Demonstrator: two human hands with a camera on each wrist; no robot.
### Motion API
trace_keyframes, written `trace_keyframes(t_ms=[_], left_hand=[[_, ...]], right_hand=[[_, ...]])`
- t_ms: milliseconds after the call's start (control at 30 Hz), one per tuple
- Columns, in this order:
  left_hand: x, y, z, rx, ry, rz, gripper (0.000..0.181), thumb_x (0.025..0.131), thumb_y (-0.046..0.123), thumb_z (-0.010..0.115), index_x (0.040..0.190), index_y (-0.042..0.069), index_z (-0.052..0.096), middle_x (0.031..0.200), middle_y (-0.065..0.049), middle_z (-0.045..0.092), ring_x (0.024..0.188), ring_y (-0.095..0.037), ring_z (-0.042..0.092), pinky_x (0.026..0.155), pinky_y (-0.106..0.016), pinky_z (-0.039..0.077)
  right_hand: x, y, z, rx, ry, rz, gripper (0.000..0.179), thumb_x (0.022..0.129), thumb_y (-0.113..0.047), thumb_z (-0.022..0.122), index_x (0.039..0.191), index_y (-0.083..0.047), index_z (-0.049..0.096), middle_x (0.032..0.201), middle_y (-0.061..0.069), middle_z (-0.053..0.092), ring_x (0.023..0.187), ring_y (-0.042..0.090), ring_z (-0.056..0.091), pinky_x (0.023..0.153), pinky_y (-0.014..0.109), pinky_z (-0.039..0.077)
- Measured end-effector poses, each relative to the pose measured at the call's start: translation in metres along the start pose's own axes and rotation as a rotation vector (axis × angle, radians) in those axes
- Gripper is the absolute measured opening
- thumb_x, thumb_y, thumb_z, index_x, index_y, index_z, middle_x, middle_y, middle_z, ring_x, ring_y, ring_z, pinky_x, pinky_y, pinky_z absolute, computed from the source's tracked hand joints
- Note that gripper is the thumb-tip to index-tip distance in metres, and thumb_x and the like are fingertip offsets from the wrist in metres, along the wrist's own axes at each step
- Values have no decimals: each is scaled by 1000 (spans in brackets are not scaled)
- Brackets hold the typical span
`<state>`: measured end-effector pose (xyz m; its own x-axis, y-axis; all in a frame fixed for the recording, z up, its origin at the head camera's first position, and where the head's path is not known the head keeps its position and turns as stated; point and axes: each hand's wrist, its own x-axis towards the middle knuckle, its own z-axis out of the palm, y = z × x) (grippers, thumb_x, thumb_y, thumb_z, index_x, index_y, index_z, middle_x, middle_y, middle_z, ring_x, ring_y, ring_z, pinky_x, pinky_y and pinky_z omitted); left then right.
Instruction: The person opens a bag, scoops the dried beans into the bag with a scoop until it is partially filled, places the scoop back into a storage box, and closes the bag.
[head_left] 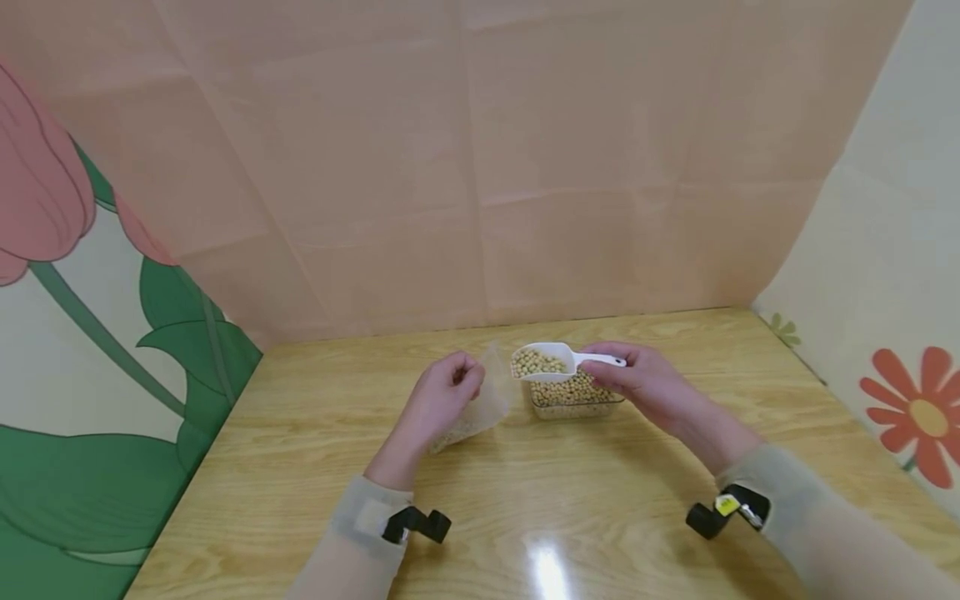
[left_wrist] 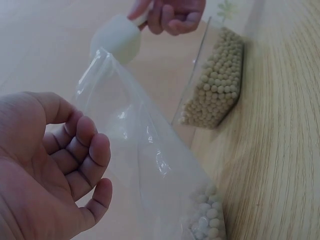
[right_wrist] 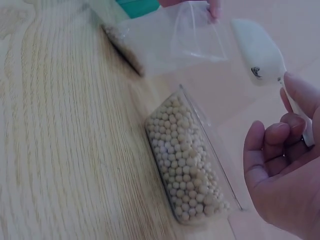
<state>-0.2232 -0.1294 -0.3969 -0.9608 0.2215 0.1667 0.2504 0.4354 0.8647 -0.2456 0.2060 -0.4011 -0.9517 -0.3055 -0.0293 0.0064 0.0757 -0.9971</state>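
Note:
My right hand (head_left: 641, 379) grips the handle of a white scoop (head_left: 564, 358), which is filled with pale round beans (head_left: 536, 362). The scoop is held above a clear rectangular box (head_left: 573, 410) full of the same beans, its mouth toward the bag. With curled fingers, my left hand (head_left: 448, 390) pinches the top edge of a clear plastic bag (head_left: 487, 396). Some beans (left_wrist: 207, 215) lie in the bottom of the bag, which stands on the table. In the right wrist view the scoop's white underside (right_wrist: 260, 50) is beside the bag's opening, apart from it.
The wooden table (head_left: 315, 467) carries the box and the bag. A pinkish sheet (head_left: 465, 167) hangs behind it. Painted walls with a green leaf (head_left: 82, 475) and a red flower (head_left: 926, 417) flank the table. Both wrists wear black camera mounts (head_left: 416, 525).

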Motion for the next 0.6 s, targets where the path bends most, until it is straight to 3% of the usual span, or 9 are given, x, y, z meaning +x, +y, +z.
trace_keyframes(t_ms=[233, 600], left_hand=[[0, 0, 0, -17, 7, 4, 24, 114, 25, 59, 95, 13, 66, 82, -1, 62, 67, -17, 48, 64, -34, 43], [0, 1, 0, -5, 17, 5, 23, 113, 23, 59, 94, 13, 66, 81, 0, 61, 67, -17, 49, 64, -34, 43]], right_hand=[[7, -2, 13, -116, 2, -9, 38, 105, -24, 79, 134, 1, 75, 123, 1, 75, 119, 26, 66, 107, 45, 54], [12, -7, 28, -230, 13, -1, 42, 101, -32, 84, 132, -4, 78, 132, 7, 73, 117, 32, 65, 103, 51, 50]])
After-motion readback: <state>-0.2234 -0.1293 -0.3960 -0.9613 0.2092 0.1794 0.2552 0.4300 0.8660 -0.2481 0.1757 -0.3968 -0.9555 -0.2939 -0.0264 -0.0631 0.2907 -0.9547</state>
